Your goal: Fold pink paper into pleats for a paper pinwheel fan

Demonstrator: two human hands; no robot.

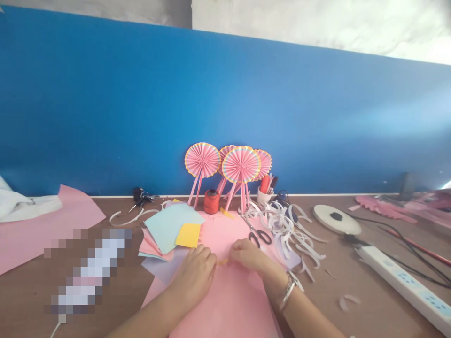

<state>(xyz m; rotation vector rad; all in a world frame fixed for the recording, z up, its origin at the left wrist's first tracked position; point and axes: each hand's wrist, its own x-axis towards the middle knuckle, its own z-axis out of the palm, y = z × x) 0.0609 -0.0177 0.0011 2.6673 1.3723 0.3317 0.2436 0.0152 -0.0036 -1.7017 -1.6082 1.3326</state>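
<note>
My left hand (pixel 194 274) and my right hand (pixel 248 256) rest close together on a large pink paper sheet (pixel 225 300). Both hands have their fingers curled, pinching a small thin orange-yellow piece (pixel 222 261) between them. A bracelet circles my right wrist. A stack of coloured paper sheets (pixel 169 232), light blue on top with a yellow piece, lies just left of my hands. Black-handled scissors (pixel 260 234) lie just beyond my right hand.
Several pink pleated paper fans (pixel 230 164) on sticks lean against the blue wall. A red thread spool (pixel 211 202), a pen cup (pixel 263 193), curled white paper strips (pixel 292 230), a round white disc (pixel 336 219) and a power strip (pixel 405 284) lie around. Another pink sheet (pixel 38 227) is at far left.
</note>
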